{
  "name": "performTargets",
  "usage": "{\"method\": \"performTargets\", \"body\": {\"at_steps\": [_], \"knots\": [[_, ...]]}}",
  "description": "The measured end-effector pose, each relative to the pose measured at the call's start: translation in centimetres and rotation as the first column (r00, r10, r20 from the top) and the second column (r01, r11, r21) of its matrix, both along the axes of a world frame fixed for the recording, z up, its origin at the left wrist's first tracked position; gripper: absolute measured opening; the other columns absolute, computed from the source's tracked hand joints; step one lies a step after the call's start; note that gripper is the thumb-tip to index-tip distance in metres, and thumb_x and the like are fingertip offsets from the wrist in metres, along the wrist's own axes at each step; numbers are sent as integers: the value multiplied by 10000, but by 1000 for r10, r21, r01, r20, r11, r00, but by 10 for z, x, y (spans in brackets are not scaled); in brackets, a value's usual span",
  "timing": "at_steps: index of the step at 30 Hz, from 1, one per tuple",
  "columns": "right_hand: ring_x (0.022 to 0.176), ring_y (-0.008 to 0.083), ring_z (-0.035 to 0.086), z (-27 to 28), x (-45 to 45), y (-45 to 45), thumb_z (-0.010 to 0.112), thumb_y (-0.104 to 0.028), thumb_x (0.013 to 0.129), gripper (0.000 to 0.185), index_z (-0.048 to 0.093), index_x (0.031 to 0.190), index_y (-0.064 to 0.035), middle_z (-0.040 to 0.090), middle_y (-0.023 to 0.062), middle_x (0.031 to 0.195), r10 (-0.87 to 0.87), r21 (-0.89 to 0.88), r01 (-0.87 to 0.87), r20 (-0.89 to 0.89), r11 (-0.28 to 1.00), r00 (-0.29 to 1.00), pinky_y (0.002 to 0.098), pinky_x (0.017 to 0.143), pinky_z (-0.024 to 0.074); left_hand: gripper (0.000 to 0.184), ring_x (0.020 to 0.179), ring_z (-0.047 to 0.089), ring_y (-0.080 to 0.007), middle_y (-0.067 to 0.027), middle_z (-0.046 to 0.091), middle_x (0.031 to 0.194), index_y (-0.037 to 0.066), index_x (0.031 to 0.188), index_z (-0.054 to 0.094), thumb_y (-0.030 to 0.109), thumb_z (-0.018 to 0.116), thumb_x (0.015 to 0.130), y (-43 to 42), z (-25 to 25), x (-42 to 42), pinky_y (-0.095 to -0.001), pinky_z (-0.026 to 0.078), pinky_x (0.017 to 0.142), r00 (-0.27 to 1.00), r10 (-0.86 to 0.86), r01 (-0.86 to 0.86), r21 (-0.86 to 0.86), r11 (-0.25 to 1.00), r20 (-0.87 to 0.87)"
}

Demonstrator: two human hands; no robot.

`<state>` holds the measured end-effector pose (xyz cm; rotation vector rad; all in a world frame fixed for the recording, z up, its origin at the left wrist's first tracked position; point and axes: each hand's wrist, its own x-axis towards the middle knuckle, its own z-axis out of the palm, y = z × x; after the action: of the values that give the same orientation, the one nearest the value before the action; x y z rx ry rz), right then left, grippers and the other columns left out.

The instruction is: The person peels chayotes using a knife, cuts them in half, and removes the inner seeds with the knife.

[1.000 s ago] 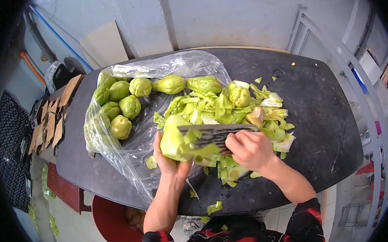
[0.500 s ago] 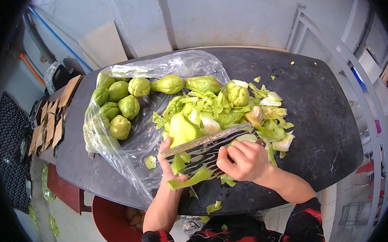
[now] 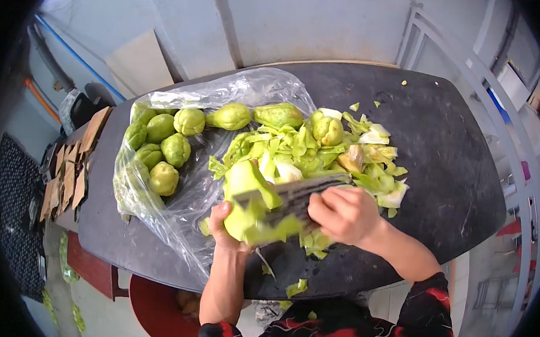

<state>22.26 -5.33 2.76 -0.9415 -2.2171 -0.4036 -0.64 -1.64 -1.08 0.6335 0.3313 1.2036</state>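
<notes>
My left hand point(image 3: 230, 230) is wrapped round a pale green chayote point(image 3: 243, 182) from below, over the near side of the table. In my right hand point(image 3: 347, 215) is a wide knife point(image 3: 293, 200), its blade blurred and lying against the chayote. Loose green peel clings to the blade and the chayote. Just beyond them spreads a heap of green peelings point(image 3: 304, 152), with a chayote point(image 3: 329, 130) resting on it.
Several unpeeled chayotes point(image 3: 176, 149) lie on a clear plastic bag point(image 3: 188, 222) at the left of the dark table point(image 3: 441, 171). A red tub point(image 3: 152, 315) stands below the near edge. Metal rails point(image 3: 470, 69) rise at the right.
The knife has swept down to the left and then back up against the chayote. The chayote has shifted in my left hand. The view has moved slightly.
</notes>
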Motion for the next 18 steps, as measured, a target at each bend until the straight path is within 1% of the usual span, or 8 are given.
{"method": "performTargets", "body": {"at_steps": [2, 6, 10, 12, 14, 15, 16, 18], "knots": [[544, 155, 604, -12, 6, 18, 588, -92, 795, 45, 550, 818, -85, 518, 11, 614, -63, -44, 63, -5, 997, 998, 306, 450, 487, 950, 1063, 623, -338, -182, 557, 1280, 40, 1515, 294, 447, 674, 746, -1, 2, 0, -509, 597, 700, 988, -152, 152, -32, 988, 0], [550, 179, 621, -10, 3, 13, 580, -79, 797, 50, 541, 826, -89, 537, 21, 615, -90, -53, 90, -1, 995, 996, 325, 462, 501, 937, 1050, 623, -345, -167, 558, 1271, 67, 1518, 286, 456, 666, 755, -1, 5, -1, -526, 587, 612, 971, -223, 221, 39, 975, 85], [608, 271, 670, -19, 10, 27, 598, -48, 795, 110, 523, 869, -77, 595, 78, 634, -197, -273, 168, -83, 947, 977, 384, 511, 531, 943, 1046, 617, -345, -209, 545, 1274, 81, 1525, 256, 488, 662, 777, 4, -8, -3, -519, 589, 665, 942, -299, 289, 84, 954, 151], [608, 277, 666, -14, 11, 26, 607, -44, 784, 122, 522, 865, -77, 594, 81, 634, -183, -269, 149, -105, 952, 977, 386, 512, 532, 903, 1049, 612, -345, -232, 542, 1266, 93, 1527, 244, 501, 634, 822, 6, -7, 3, -511, 587, 708, 925, -319, 294, 141, 945, 209], [609, 284, 663, -13, 7, 16, 616, -40, 773, 135, 520, 862, -76, 593, 84, 634, -175, -297, 131, -129, 946, 976, 388, 512, 532, 824, 1055, 611, -336, -213, 550, 1292, 85, 1518, 283, 502, 598, 881, 1, -5, 7, -522, 581, 723, 944, -83, 106, -56, 993, 318], [601, 276, 657, -12, 6, 16, 619, -38, 765, 138, 521, 855, -77, 584, 76, 628, -158, -252, 125, -113, 960, 981, 382, 509, 530, 712, 1083, 600, -328, -183, 564, 1309, 54, 1470, 388, 503, 538, 938, -3, 3, 9, -496, 565, 825, 952, -7, 35, -86, 996, 305], [593, 269, 652, -10, 5, 16, 623, -36, 758, 142, 522, 849, -78, 574, 69, 623, -140, -204, 118, -99, 972, 985, 376, 506, 527, 712, 1083, 600, -328, -183, 564, 1309, 54, 1470, 388, 503, 538, 938, 1, 3, 8, -496, 565, 825, 953, -1, 27, -81, 996, 304], [566, 215, 621, -5, 1, 8, 619, -44, 742, 123, 542, 832, -76, 537, 36, 616, -106, -112, 99, -56, 989, 993, 334, 490, 509, 655, 1091, 597, -326, -152, 575, 1320, 34, 1402, 486, 523, 488, 966, 9, 1, 8, -461, 522, 932, 928, 282, -170, -397, 902, 244]]}}
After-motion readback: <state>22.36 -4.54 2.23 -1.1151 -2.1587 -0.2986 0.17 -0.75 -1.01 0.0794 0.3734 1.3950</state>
